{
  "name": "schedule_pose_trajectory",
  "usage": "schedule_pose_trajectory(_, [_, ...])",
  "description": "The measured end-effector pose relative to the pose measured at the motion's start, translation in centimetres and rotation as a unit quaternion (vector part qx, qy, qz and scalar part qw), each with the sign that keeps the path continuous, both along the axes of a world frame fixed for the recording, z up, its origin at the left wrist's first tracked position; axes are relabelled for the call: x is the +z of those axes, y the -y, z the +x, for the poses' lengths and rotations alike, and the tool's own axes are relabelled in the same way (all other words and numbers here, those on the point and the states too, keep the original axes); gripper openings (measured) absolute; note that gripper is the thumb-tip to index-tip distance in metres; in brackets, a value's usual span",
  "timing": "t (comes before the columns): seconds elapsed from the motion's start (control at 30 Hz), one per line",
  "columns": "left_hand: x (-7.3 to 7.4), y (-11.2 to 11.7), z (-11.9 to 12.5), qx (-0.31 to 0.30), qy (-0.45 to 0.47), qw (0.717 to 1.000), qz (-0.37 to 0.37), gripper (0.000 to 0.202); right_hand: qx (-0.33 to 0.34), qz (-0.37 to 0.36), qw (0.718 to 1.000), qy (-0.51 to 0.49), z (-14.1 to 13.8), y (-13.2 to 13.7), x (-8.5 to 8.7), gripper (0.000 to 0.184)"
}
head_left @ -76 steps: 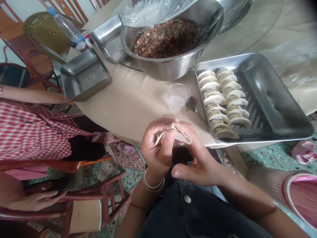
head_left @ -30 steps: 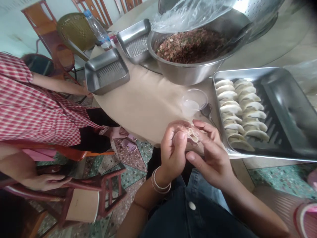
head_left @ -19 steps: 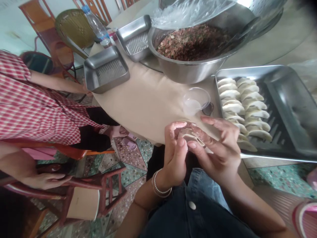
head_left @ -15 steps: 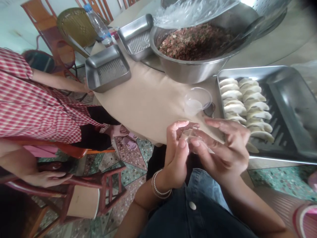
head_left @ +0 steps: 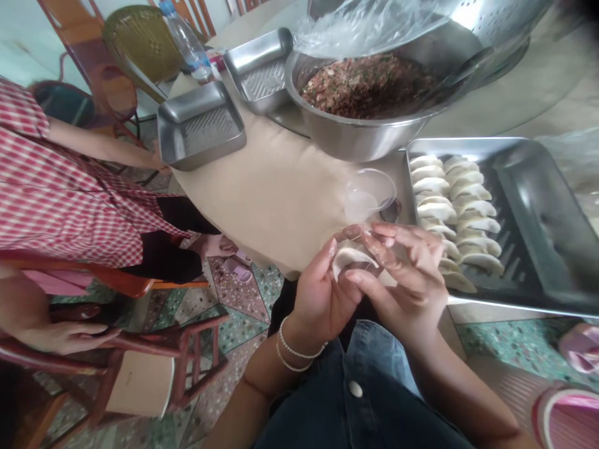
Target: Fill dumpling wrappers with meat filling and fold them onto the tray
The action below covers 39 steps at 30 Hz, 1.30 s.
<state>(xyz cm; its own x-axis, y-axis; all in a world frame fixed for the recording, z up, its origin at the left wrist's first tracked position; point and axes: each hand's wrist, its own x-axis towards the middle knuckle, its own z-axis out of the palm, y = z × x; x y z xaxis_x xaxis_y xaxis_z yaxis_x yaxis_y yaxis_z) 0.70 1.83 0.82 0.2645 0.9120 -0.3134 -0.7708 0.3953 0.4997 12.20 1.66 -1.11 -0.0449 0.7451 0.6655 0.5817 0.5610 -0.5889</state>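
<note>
A pale folded dumpling (head_left: 352,257) rests in the fingers of my left hand (head_left: 322,293), which is curled around it. My right hand (head_left: 409,274) presses against its right side with thumb and fingers, hiding part of its edge. Flour or paste whitens my fingertips. Just beyond my hands stands a clear plastic bowl (head_left: 369,192) with whitish liquid, and a spoon (head_left: 389,210) lies beside it. Two rows of shaped dumplings (head_left: 472,206) fill the left part of a metal tray (head_left: 538,187) to the right of my hands.
A large steel bowl (head_left: 355,134) of minced filling (head_left: 360,84) stands behind, partly under a plastic bag (head_left: 369,28). Two metal trays (head_left: 201,125) sit at the table's left. A person in a checked shirt (head_left: 70,181) stands left, near a wooden chair (head_left: 187,355). A pink-rimmed bin (head_left: 545,405) is lower right.
My hands have turned and shifted slightly left, so the dumpling's curved pale edge now shows between them. The camera view has shifted a little.
</note>
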Motion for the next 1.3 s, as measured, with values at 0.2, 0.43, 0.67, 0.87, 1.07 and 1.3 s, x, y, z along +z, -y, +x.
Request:
schedule_pose_trajectory(0.2, [0.5,0.2,-0.5,-0.007,0.041,0.999,-0.002,0.032,-0.04,0.053,0.997,-0.044,0.3,0.4,-1.1,0.042])
schedule_pose_trajectory(0.43, [0.4,0.5,-1.2,-0.019,0.049,0.998,0.03,0.034,-0.025,0.052,0.998,-0.023,0.5,0.5,-1.2,0.048])
schedule_pose_trajectory(0.67, [0.3,1.1,-1.1,-0.116,0.043,0.989,0.075,0.035,0.036,0.029,0.997,0.056,1.7,0.4,0.4,0.048])
schedule_pose_trajectory(0.87, [0.4,1.3,-1.1,-0.121,0.035,0.989,0.079,0.037,0.097,0.018,0.988,0.117,2.3,0.1,1.7,0.042])
schedule_pose_trajectory(1.07, [-0.2,1.0,-1.2,-0.115,0.048,0.991,0.056,0.032,0.115,-0.019,0.979,0.168,2.4,-0.1,2.2,0.031])
schedule_pose_trajectory(1.3, [-0.1,1.0,-0.2,-0.103,-0.027,0.992,0.068,0.037,0.049,-0.01,0.993,0.105,3.7,0.5,1.7,0.016])
